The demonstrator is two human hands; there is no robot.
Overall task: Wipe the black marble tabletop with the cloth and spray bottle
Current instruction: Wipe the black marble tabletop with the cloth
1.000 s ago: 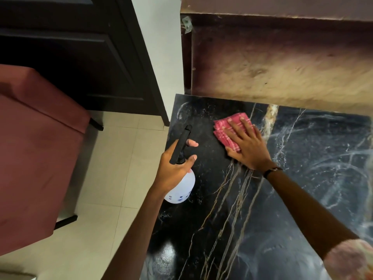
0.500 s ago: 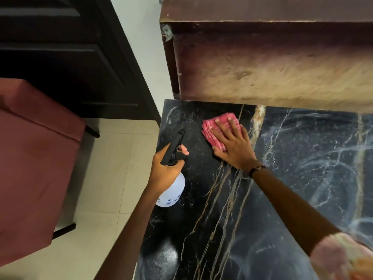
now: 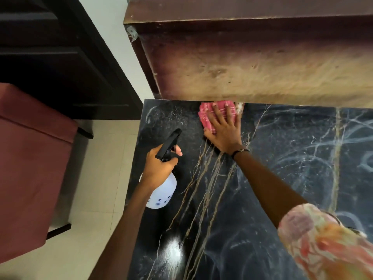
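The black marble tabletop (image 3: 282, 168), veined in white and tan, fills the lower right. My right hand (image 3: 224, 130) lies flat, fingers spread, pressing a folded red checked cloth (image 3: 205, 116) against the tabletop's far edge, right by the wooden panel. My left hand (image 3: 159, 166) grips the neck of a white spray bottle (image 3: 163, 193) with a black trigger head (image 3: 169, 143), held over the tabletop's left edge. The nozzle points toward the far left corner.
A worn brown wooden panel (image 3: 252, 63) rises straight behind the tabletop. A red upholstered chair (image 3: 30, 158) stands on the pale tiled floor (image 3: 96, 178) to the left. Dark cabinet doors (image 3: 60, 63) are at the far left.
My right hand has pushed the cloth away from me, from the near-left part of the tabletop up to its far edge. My left hand keeps the bottle in about the same place.
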